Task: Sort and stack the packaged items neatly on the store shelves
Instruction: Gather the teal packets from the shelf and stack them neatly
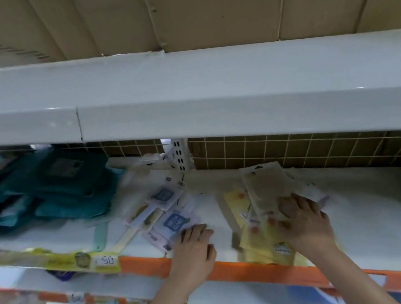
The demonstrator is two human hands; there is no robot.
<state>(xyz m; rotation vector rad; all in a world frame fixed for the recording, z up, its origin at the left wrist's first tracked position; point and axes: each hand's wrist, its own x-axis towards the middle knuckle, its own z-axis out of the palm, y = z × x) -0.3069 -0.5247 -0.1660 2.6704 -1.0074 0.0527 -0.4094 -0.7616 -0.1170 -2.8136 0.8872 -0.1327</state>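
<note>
Flat packets lie loose on a white shelf [369, 219] with an orange front strip. My left hand [194, 249] rests on the near edge of a pale lilac packet with a blue label [175, 222], fingers bent over it. A second lilac packet [163, 196] lies behind. My right hand [302, 217] presses down on a fanned pile of beige packets [265, 186], with yellow packets [257, 243] under and in front of them overhanging the shelf edge. The image is blurred.
Teal packaged goods [69, 187] are heaped at the shelf's left. A yellow price strip [81, 260] marked 50 runs along the left front. A white shelf [187, 97] hangs low overhead with cardboard [200, 6] on it. A wire grid back panel [296, 149] closes the rear.
</note>
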